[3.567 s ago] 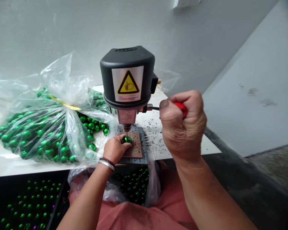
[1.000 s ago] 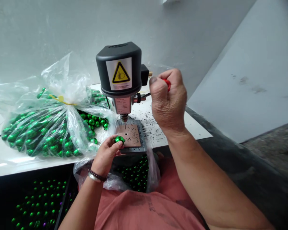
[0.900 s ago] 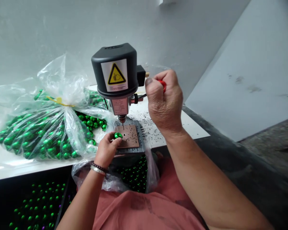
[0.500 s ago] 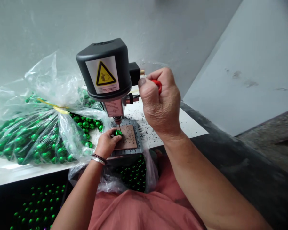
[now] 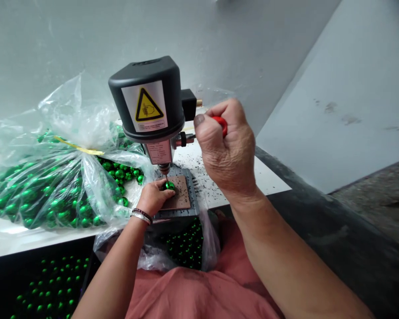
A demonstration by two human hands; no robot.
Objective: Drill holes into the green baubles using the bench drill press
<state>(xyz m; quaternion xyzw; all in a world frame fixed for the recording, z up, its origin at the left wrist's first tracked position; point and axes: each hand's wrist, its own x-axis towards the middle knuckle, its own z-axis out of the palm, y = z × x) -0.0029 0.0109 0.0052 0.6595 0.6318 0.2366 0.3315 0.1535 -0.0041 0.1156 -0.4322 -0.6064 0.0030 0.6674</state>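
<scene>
A small black drill press [image 5: 146, 99] with a yellow warning label stands in front of me. My left hand [image 5: 154, 195] pinches a shiny green ball [image 5: 170, 186] between thumb and fingers on a brown board [image 5: 179, 199]. The thin drill bit [image 5: 166, 176] comes down onto the top of the ball; whether it has entered cannot be made out. My right hand [image 5: 228, 148] is closed round the red-knobbed lever [image 5: 222, 125] at the press's right side, raised above the table.
A tied clear plastic bag [image 5: 83, 155] full of green balls lies left of the press. Dark shavings litter the white table [image 5: 266, 177]. More green balls fill a container [image 5: 186, 243] below the table edge and a dark tray [image 5: 53, 283] at lower left.
My left hand and the green ball have shifted slightly right, under the drill bit. My right hand stays on the lever, a little lower and further right in view; the whole view has shifted slightly.
</scene>
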